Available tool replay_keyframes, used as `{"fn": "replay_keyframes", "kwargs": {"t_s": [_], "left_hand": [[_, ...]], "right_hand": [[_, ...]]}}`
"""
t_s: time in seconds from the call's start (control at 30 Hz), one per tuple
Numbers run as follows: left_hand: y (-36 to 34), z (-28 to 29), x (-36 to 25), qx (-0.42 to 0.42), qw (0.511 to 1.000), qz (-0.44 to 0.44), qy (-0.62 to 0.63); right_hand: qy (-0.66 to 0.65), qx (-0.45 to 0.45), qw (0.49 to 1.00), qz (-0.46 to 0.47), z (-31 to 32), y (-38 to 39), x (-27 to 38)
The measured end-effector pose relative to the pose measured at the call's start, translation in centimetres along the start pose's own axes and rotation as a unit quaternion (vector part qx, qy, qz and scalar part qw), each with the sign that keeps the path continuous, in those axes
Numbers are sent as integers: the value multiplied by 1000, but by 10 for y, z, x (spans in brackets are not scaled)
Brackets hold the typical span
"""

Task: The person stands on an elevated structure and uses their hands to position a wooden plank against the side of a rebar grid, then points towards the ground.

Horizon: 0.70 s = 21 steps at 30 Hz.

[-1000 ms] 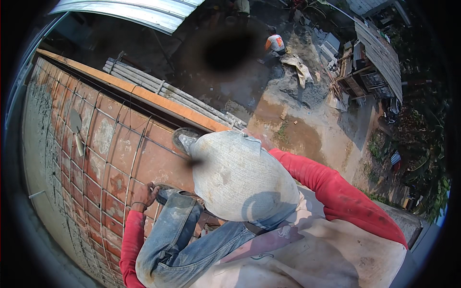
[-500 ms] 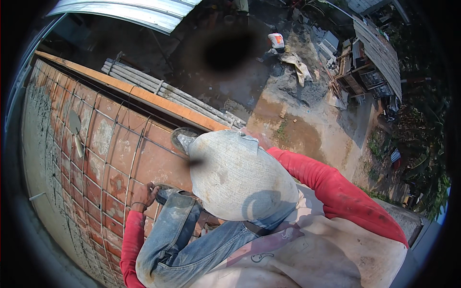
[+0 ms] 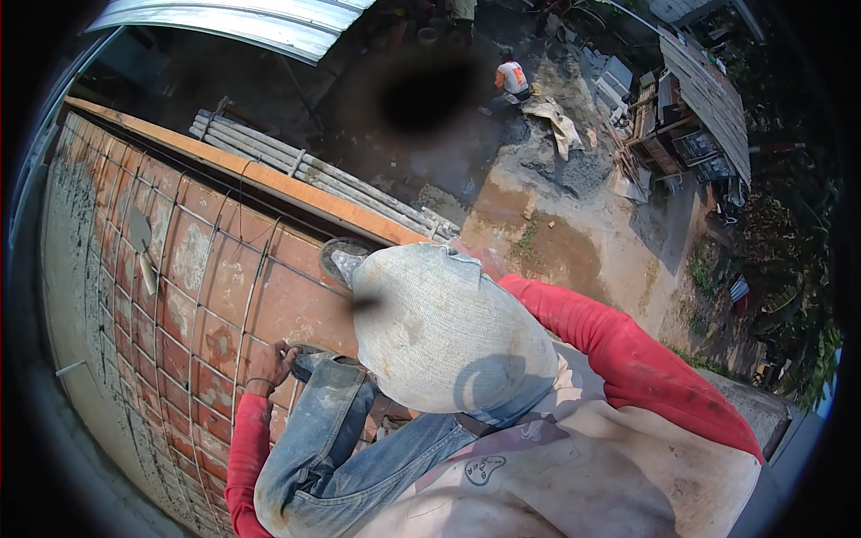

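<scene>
I squat on a reddish formwork panel [image 3: 296, 296] crossed by a steel rod mesh [image 3: 211, 314]. My left hand [image 3: 267, 363] is down at the mesh beside my shoe [image 3: 309, 357]. Its fingers are bent inward; whatever lies under them is hidden. My right hand [image 3: 482, 258] reaches past my pale, worn knee [image 3: 448, 327], near the end of an orange-brown wooden board [image 3: 323, 202]. The knee partly covers that hand, and its fingers do not show clearly. A trowel [image 3: 143, 251] lies on the mesh at the left, out of both hands.
Beyond the board, lower down, lie bundled grey poles [image 3: 314, 170]. Wet concrete [image 3: 76, 242] borders the panel's left side. Down on the ground are another person [image 3: 511, 79], a grey rubble heap [image 3: 556, 148] and a shed roof [image 3: 713, 99]. Corrugated metal roofing [image 3: 260, 22] juts in above.
The person on the ground has shifted slightly, showing more of an orange sleeve. My shirt front has moved a little. Both my hands stay nearly in place.
</scene>
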<state>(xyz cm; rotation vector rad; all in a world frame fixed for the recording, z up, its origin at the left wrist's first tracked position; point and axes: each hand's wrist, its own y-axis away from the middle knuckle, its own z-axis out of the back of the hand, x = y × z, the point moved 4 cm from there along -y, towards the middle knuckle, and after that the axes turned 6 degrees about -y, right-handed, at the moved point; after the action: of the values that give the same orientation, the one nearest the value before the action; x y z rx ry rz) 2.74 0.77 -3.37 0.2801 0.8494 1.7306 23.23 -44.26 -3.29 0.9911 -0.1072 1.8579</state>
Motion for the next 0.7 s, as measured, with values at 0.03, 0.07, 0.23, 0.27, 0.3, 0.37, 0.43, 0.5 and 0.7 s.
{"fn": "replay_keyframes", "kwargs": {"t_s": [0.03,0.07,0.23,0.27,0.3,0.37,0.43,0.5,0.7], "left_hand": [[0,1,-1,-2,1000,1,0],[0,1,-1,-2,1000,1,0],[1,0,1,4,1000,8,-5],[1,0,1,4,1000,8,-5],[1,1,0,7,1000,6,-2],[1,1,0,10,1000,5,0],[1,2,0,13,1000,9,-7],[1,0,2,10,1000,10,-12],[0,0,2,14,1000,12,-9]], "right_hand": [[-5,0,1000,-1,1,0,1],[-5,0,1000,-1,0,0,0],[1,1,1000,-10,-7,-2,-10],[1,1,1000,-10,-8,-2,-10],[10,-7,1000,-3,-7,-2,-10],[19,-16,1000,4,-7,-1,-9],[23,-6,1000,-3,-6,-1,-7],[23,-12,1000,3,-3,0,-3],[7,-16,1000,9,0,2,0]]}}
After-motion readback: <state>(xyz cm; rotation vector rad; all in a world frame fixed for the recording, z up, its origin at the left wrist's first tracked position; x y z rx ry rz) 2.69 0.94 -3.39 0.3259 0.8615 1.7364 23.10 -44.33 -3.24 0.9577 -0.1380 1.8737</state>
